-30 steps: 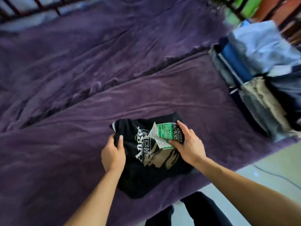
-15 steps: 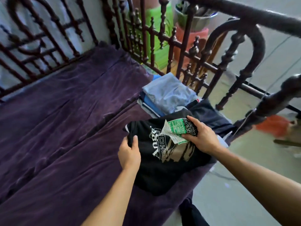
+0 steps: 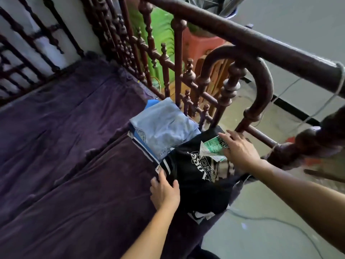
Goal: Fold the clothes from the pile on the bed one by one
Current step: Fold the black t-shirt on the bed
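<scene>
Folded black T-shirt (image 3: 197, 186), white lettering and a green print patch (image 3: 212, 146) face up. It sits at the right edge of the bed (image 3: 74, 165), hard against the stack of folded clothes (image 3: 164, 128), which has a pale blue piece on top. The shirt's far corner nearly reaches the dark wooden bed rail (image 3: 261, 75). Its near end droops past the mattress edge. Cannot tell whether it rests on another garment or on the purple cover.

Right hand (image 3: 240, 152) lies flat on the shirt over the green patch, fingers (image 3: 226, 136) straight and spread. It presses down and grips nothing. Left hand (image 3: 164, 191) is at the shirt's near-left edge with the thumb on the cloth. Whether its fingers are tucked under the edge or lie on the cover is not clear.

Change: one second ago the shirt lay mid-bed in front of the person, well apart from the stack, with both hands at its sides. Half a second ago it was in transit toward the stack. Now it is set down beside it.

Reading: this garment looks folded and placed, and the flat right hand suggests a last smoothing. Likely next is to let go and fetch another piece. No unfolded pile is visible in this view. The overhanging end could let the shirt slip off the bed if it is left so.
</scene>
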### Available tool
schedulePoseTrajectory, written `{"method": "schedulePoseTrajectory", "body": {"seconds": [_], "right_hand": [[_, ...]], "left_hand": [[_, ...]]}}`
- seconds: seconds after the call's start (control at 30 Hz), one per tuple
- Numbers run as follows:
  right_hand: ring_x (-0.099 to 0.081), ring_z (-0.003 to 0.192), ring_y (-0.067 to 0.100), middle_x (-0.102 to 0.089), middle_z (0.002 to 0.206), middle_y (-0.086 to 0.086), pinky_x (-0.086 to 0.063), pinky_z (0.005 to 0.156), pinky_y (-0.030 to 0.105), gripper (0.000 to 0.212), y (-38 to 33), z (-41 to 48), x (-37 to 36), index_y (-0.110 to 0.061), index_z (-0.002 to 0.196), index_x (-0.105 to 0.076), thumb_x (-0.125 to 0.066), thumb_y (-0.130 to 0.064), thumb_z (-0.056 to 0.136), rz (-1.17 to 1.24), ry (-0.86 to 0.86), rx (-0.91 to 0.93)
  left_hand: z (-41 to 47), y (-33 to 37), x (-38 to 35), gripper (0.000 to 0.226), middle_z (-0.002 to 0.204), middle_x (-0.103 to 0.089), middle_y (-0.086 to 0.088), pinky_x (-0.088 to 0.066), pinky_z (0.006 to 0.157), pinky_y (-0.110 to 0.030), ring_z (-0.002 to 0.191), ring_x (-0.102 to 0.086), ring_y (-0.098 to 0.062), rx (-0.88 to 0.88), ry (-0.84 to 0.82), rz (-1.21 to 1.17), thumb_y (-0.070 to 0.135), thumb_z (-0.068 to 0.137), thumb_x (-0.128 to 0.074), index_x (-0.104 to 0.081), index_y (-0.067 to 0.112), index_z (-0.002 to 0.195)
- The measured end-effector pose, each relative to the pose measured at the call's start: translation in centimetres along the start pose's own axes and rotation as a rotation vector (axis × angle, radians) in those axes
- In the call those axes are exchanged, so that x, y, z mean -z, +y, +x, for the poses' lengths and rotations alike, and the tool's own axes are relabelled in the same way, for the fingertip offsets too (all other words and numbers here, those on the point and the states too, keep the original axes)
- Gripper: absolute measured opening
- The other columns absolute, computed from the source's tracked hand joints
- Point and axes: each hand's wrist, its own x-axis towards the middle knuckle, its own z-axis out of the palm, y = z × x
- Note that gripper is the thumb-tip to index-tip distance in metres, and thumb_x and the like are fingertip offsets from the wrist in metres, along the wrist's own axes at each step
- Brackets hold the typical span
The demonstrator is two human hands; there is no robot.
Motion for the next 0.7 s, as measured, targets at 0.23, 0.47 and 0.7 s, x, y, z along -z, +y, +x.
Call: {"method": "schedulePoseTrajectory", "body": {"seconds": [0.23, 0.47, 0.7], "right_hand": [[0.014, 0.148, 0.025, 0.005, 0.162, 0.003, -0.006, 0.114, 0.061, 0.080, -0.5, -0.4, -8.5, -0.042, 0.151, -0.007, -0.008, -0.079, 0.081, -0.085, -0.112, 0.078], [0.017, 0.147, 0.021, 0.007, 0.162, 0.003, -0.008, 0.113, 0.062, 0.079, 0.4, 0.8, -13.1, -0.040, 0.150, 0.007, -0.011, -0.079, 0.084, -0.118, -0.133, 0.091], [0.015, 0.148, 0.025, 0.012, 0.161, 0.005, -0.009, 0.115, 0.056, 0.078, -0.7, 0.7, -9.9, -0.037, 0.151, 0.008, -0.017, -0.075, 0.088, -0.170, -0.291, 0.069]], "left_hand": [[1.1, -0.6, -3.2, 0.075, 0.160, 0.010, -0.009, -0.012, 0.116, -0.050, 0.147, 0.005, -0.032, -0.545, -0.143, 0.522, 0.075, 0.084, -0.020, 0.006, 0.045, 0.147], [3.0, -2.2, -6.9, 0.083, 0.153, 0.033, -0.005, -0.004, 0.118, -0.046, 0.146, 0.013, -0.032, -0.424, -0.276, 0.584, 0.080, 0.066, 0.006, 0.030, 0.046, 0.138], [1.1, -1.5, -3.7, 0.067, 0.161, 0.005, -0.005, -0.015, 0.117, -0.044, 0.146, -0.008, -0.029, -0.381, -0.311, 0.547, 0.060, 0.095, -0.028, -0.001, 0.037, 0.151]]}}
